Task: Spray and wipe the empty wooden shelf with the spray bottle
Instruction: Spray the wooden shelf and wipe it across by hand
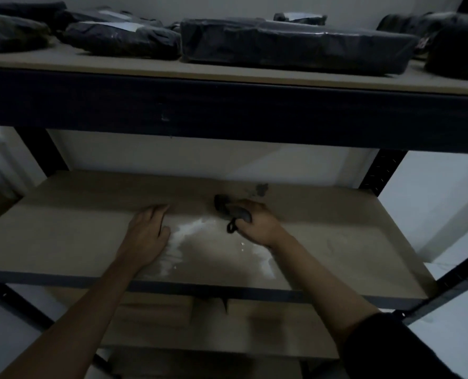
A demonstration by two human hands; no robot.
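Observation:
The empty wooden shelf (336, 233) spans the middle of the view, with a wet, shiny patch (200, 242) near its front centre. My left hand (145, 236) lies flat on the board at the left edge of the wet patch, fingers together. My right hand (254, 222) is closed around a dark object (227, 209), seemingly the head of the spray bottle, pointing toward the back of the shelf. A small dark stain (260, 189) marks the board just beyond it. The bottle's body is hidden by my hand.
The shelf above (90, 67) carries several black wrapped parcels (295, 42). A dark metal beam (227, 113) runs across overhead, with dark uprights (383, 170) at the sides. A lower shelf (172, 324) holds cardboard boxes. A white wall stands behind.

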